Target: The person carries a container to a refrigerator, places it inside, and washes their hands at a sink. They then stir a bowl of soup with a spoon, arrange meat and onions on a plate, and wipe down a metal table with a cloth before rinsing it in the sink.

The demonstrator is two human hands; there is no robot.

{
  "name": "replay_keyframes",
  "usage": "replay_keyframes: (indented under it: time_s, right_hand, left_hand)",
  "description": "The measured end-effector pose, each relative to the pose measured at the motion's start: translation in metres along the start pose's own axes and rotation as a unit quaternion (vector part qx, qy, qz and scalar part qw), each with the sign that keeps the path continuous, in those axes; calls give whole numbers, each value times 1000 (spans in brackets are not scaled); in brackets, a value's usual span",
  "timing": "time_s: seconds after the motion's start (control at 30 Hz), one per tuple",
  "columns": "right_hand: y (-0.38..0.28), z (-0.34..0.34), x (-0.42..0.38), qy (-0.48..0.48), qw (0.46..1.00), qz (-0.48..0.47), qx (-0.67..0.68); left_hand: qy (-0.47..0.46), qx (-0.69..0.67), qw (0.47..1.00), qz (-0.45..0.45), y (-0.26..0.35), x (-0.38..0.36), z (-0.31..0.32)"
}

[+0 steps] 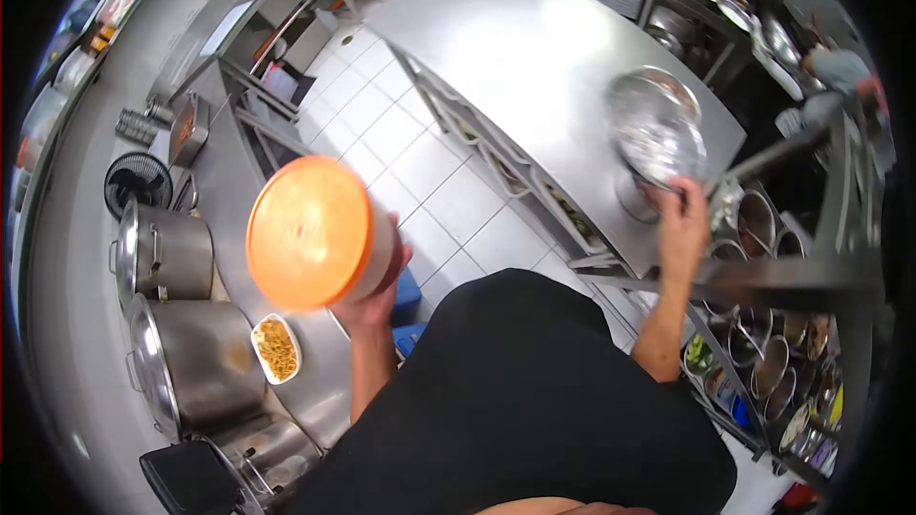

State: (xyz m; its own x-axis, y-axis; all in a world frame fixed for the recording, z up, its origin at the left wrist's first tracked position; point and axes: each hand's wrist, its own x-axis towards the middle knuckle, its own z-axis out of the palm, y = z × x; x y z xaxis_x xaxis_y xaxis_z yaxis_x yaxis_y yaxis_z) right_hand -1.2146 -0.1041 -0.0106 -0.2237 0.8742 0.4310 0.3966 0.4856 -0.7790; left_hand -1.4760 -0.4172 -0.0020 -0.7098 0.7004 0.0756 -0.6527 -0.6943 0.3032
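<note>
My left hand is closed round the side of a plastic tub with an orange lid, held up in front of the left counter. Over the steel table, my right hand pinches the near edge of a shiny, round metal lid, blurred and tilted. Below this lid, the side of a metal pot shows on the table. Just behind it, a metal bowl with something reddish inside is partly covered by the lid.
A steel table spans the middle. Large lidded pots and a white dish of noodles stand on the left counter. At right, a metal rack frame rises beside several food containers. Another person is at far right.
</note>
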Motion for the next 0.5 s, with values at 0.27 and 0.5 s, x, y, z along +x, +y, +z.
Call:
replay_keyframes:
  time_s: [0.27,0.5]
  right_hand:
    - [-6,-20,-2,7,916,99,-389]
    - [-196,170,90,-84,993,-53,-65]
  left_hand:
    - [-27,24,998,-47,81,185,-39]
    - [-40,-1,996,-79,167,307,-60]
